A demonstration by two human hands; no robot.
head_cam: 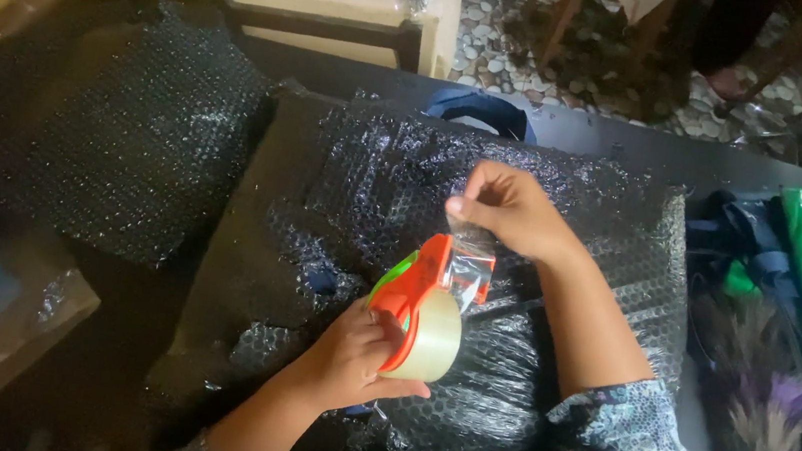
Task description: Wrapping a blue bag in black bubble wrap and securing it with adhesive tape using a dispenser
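Above the black bubble-wrapped parcel, left hand grips an orange tape dispenser — right hand fingers pinch the clear tape end, seemingly unstuck.

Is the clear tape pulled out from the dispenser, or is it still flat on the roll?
Pulled out. The right hand pinches the free end of the clear tape above the orange dispenser, which the left hand holds.

tape dispenser: orange-red frame, roll of clear tape, held upright above the middle of the black bubble-wrapped bundle
tape end: clear strip, pulled up from the dispenser, pinched
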